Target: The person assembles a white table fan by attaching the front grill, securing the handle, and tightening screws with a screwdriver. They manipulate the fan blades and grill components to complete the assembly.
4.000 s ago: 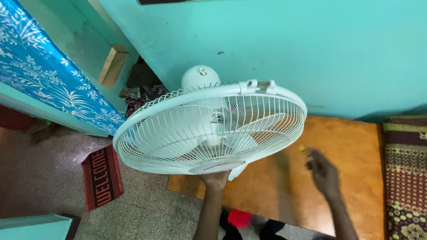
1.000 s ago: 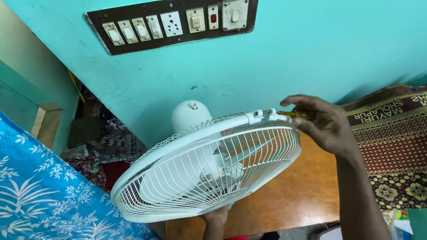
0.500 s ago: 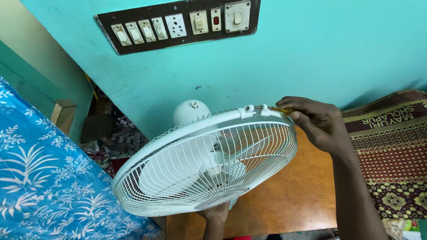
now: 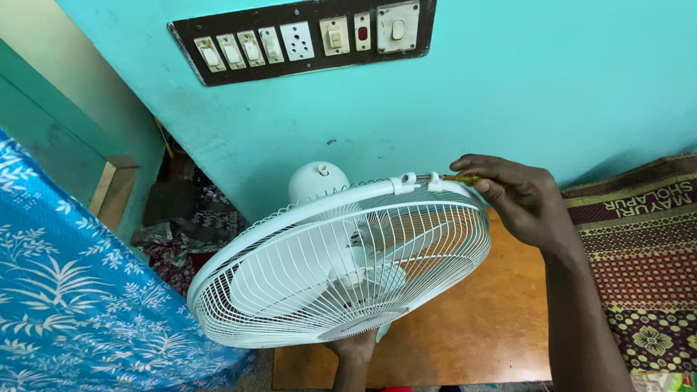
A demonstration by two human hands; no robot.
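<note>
Your left hand (image 4: 353, 347) grips the fan (image 4: 340, 267) underneath, steadying it, while your right hand (image 4: 517, 200) pinches the screwdriver (image 4: 451, 179) against its rim clip (image 4: 418, 183).

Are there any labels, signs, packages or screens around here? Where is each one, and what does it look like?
No packages or screens show.
Blanket: right of the right hand, on the wooden board; maroon and cream patterned weave with a band of woven lettering along its upper edge.
Badge: on the fan guard's lower rim, above the left hand; small, curved, white plate.
</note>
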